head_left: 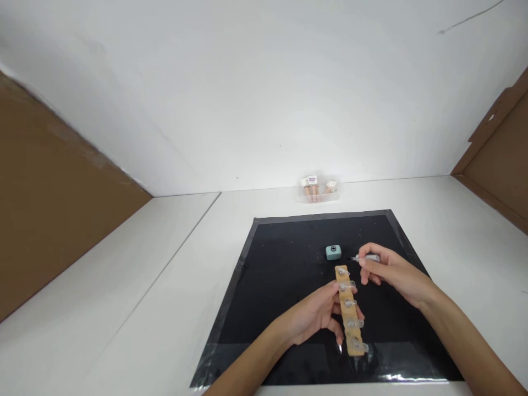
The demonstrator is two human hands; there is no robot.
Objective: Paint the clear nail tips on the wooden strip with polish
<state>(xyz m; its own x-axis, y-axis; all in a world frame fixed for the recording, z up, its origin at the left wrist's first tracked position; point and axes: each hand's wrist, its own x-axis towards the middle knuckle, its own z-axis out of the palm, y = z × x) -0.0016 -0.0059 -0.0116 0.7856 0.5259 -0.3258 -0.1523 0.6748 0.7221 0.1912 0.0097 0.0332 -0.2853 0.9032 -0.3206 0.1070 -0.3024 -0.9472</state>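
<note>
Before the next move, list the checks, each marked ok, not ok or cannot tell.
1. Grip of left hand on wooden strip: ok.
2. Grip of right hand on thin tool: ok.
3. Tip of thin tool off the strip: cannot tell.
4. Row of clear pieces along the strip: ok.
5. Place of teal block on black mat, apart from both hands: ok.
</note>
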